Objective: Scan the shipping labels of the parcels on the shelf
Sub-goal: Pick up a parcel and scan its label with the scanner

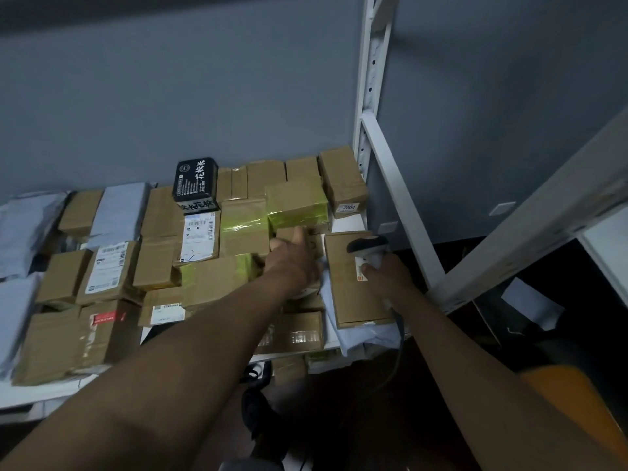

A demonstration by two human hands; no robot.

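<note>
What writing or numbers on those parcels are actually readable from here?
"2004": small white sticker on the brown box by the shelf post.
"花校长": large white characters on the black box, as best I can read them.
White shipping labels: barcodes and print too small to read.
Red sticker: blurred, unreadable.

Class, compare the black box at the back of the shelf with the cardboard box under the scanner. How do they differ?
The black box is dark with white lettering; the cardboard box is plain brown. The black box sits on top of other parcels at the back; the cardboard box lies near the front edge, under the scanner. Both are rectangular parcels.
</note>
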